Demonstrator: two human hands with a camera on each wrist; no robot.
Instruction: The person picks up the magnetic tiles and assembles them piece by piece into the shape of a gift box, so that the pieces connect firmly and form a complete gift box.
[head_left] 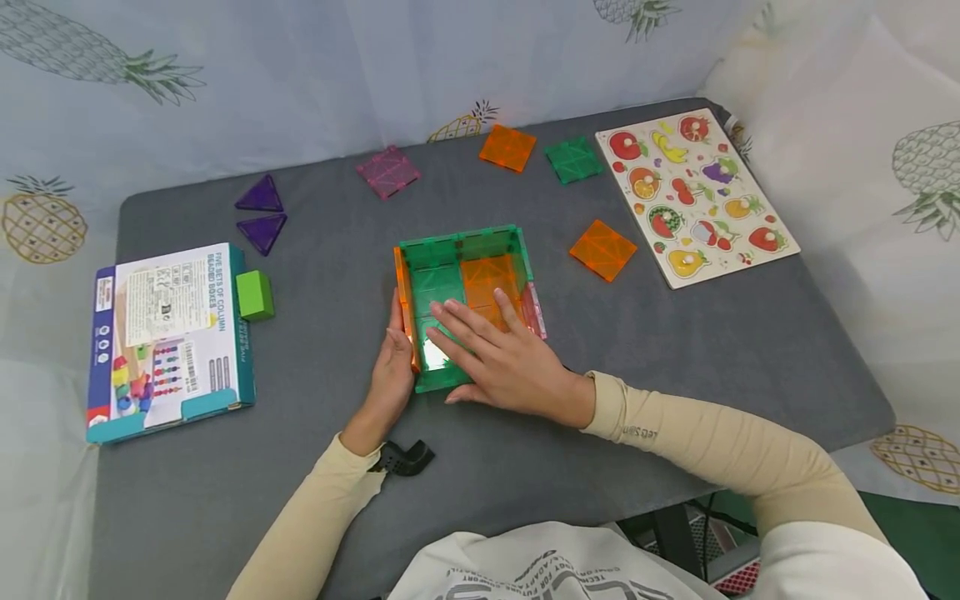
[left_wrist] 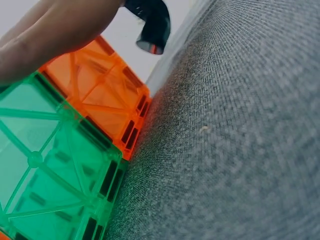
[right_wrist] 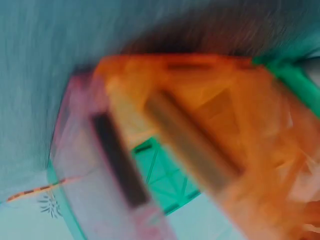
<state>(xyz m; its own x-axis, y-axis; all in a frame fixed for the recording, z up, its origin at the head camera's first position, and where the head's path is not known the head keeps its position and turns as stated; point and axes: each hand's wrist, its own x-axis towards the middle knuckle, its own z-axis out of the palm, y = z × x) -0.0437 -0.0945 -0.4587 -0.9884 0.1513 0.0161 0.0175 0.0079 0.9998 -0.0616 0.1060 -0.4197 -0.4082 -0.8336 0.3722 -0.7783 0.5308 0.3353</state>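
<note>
grey-covered table [head_left: 675,358]: one, bearing all entries below.

printed carton [head_left: 172,329]: one, lay at the left of the table.

fruit puzzle board [head_left: 699,215]: one, lay at the far right.

tile box [head_left: 457,246]: one, open-topped, stood mid-table at the two hands. floor in place, green at left, orange at right. far wall green, upright; left wall orange, upright; right wall upright, green at its far end, pink nearer. near side partly covered by the right hand, so its completeness could not be told. progress, as judged: base and most of the walls done; nothing lay across the top.

right hand [head_left: 506,362]: one, extended over the box, fingers straight and parted, gripping nothing; contact with the box could not be told.

left hand [head_left: 392,371]: one, set against the outside of the left wall, fingers extended along it, clamped on nothing.

loose square tiles: four, unused, well apart from the box except a near orange one [head_left: 603,250] to its right; beyond lay magenta [head_left: 387,172], orange [head_left: 507,148] and green [head_left: 573,160].

purple triangles [head_left: 259,196]: two, unused, far left.

green block [head_left: 256,296]: one, just beside the carton.
</note>
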